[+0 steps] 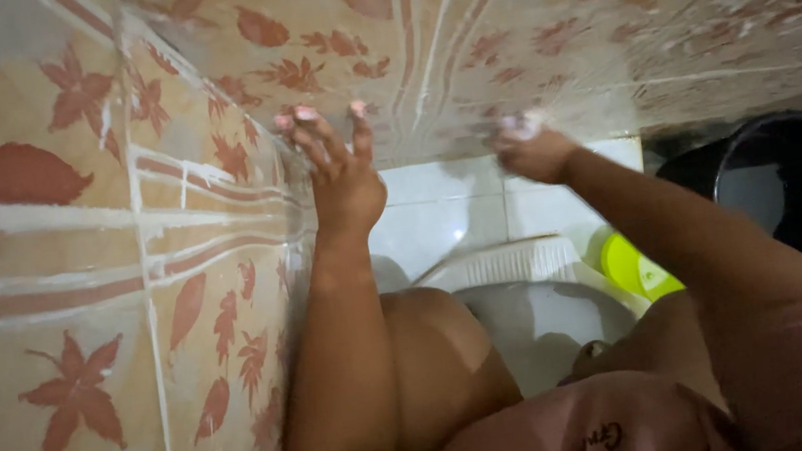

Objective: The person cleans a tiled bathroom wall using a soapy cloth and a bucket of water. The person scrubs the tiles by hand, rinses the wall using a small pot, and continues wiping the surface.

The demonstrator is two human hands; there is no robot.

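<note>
Pressing left hand (339, 167) flat, fingers spread, holding nothing, on glossy leaf-patterned wall tile (71, 243); right hand (531, 150) closed over small blurred whitish thing, unidentifiable; round black bucket (794, 181) far right, edge-cropped.

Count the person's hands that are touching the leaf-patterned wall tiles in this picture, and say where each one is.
2. The left hand presses spread fingers on the tiled wall near the corner. The right hand is closed on a small soapy white thing, pressed against the tiles further right.

Below you, the white tiled floor (439, 206). Set into it: a white squat toilet pan (529, 291), ridged footrest at its far end. Just right of the pan, a yellow-green scoop (633, 270). Far right, a black bucket (794, 181).
</note>
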